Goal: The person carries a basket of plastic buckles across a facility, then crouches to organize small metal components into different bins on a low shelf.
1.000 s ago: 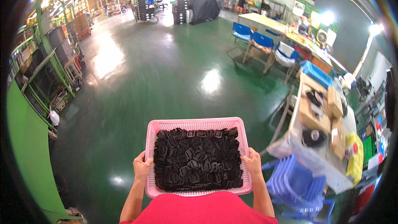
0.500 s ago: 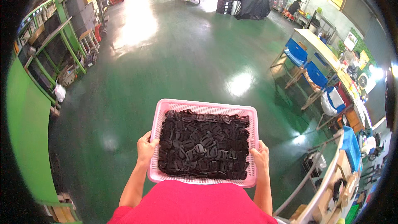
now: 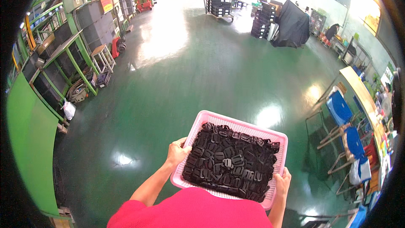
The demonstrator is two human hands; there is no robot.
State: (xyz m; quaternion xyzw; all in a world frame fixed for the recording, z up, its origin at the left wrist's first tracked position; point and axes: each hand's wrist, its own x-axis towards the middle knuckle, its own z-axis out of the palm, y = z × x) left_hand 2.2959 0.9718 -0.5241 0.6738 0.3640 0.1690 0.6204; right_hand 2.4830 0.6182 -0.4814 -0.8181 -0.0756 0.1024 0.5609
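In the head view, the step in hand looks like a carry: our left hand (image 3: 178,152) and right hand (image 3: 282,181), apart, clamp opposite sides of a pink basket (image 3: 242,124). Between them, it holds black pieces (image 3: 228,162), their kind hard to tell. The next move calls for level support, clear of blue chairs (image 3: 338,107) beyond our right hand.

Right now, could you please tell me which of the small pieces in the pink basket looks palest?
The greyish piece near the middle of the pink basket; those around it look darker, nearly black.
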